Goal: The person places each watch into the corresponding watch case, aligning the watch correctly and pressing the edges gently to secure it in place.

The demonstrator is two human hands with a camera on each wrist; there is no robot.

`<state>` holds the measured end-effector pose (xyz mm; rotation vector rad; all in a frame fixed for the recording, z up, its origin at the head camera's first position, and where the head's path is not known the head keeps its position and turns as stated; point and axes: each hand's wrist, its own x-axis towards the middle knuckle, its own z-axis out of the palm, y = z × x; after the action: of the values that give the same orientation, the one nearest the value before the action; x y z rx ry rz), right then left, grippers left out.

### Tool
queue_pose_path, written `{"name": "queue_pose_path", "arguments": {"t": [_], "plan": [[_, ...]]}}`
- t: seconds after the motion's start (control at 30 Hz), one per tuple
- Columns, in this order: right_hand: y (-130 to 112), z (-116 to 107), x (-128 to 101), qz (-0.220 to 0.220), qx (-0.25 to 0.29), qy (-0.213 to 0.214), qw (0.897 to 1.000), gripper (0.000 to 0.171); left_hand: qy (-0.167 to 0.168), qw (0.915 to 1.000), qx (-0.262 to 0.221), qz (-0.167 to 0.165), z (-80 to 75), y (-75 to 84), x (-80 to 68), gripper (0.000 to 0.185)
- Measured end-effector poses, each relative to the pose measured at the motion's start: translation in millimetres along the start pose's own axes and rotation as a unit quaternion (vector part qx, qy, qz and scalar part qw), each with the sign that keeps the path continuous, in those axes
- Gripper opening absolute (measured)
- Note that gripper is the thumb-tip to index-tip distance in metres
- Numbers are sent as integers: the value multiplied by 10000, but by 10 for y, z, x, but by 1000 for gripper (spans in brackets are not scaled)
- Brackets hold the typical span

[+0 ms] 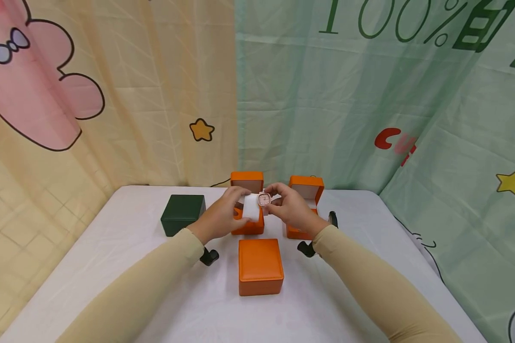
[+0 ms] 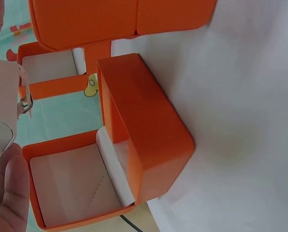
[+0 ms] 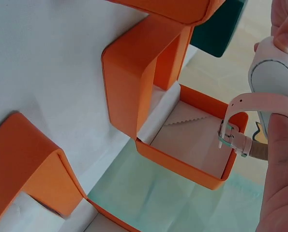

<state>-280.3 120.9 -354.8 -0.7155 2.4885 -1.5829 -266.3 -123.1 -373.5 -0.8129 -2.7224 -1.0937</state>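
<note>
Both hands hold a white cushion [image 1: 251, 208] with a pink watch [image 1: 264, 199] wrapped round it, just above the middle open orange box [image 1: 250, 227]. My left hand [image 1: 236, 206] grips the cushion [image 2: 3, 96] from the left. My right hand [image 1: 280, 201] pinches the watch at its strap from the right. The pink strap and its buckle [image 3: 234, 136] hang over the box's pale lining [image 3: 192, 137]. In the left wrist view the buckle [image 2: 25, 104] shows beside the cushion, with the open box [image 2: 144, 145] below.
A second open orange box [image 1: 305, 191] stands to the right. A closed orange box [image 1: 260, 266] sits nearer me, and a dark green box [image 1: 182, 214] lies to the left. All rest on a white table [image 1: 111, 267] backed by printed curtains.
</note>
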Motion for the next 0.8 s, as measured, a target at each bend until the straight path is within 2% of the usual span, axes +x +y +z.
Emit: {"name": "queue_pose_path", "arguments": {"t": [0.3,0.8], "plan": [[-20,41,-11,2,85,-2,10000,41,119,9999,77,50,30,28,0,72],[-41,72,3,73,430,44,9990,41,332,9994,-129,-20,37,23,-3,69]]}}
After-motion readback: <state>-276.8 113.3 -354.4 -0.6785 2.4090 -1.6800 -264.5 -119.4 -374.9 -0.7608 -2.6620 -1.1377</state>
